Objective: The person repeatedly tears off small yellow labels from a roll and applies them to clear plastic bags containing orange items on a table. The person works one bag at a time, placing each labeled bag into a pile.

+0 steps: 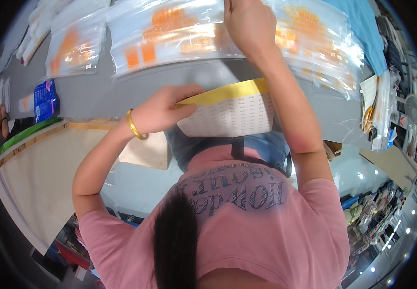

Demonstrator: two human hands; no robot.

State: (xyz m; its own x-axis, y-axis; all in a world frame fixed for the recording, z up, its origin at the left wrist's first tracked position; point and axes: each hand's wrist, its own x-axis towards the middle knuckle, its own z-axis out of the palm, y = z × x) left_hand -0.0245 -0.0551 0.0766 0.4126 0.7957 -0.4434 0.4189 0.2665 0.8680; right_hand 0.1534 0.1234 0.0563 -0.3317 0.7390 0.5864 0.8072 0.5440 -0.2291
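My left hand [162, 110], with a gold bangle on its wrist, grips the left end of a sticker sheet [237, 116] between thumb and fingers. The sheet is white with rows of small printed labels and a bare yellow strip along its far edge. It hangs over the near table edge, and my right forearm crosses in front of its right end. Farther off, my right hand [252, 29] is closed over the clear plastic bags [179, 33] with orange print. Its fingertips run toward the top of the view, and what they pinch is hidden.
More clear bags [76, 48] lie at the left on the grey table [126, 89], near a blue packet [46, 100]. At the right are yellow-handled scissors [368, 118], light blue cloth [365, 33] and a fan [413, 106]. A wooden-edged board [40, 168] stands lower left.
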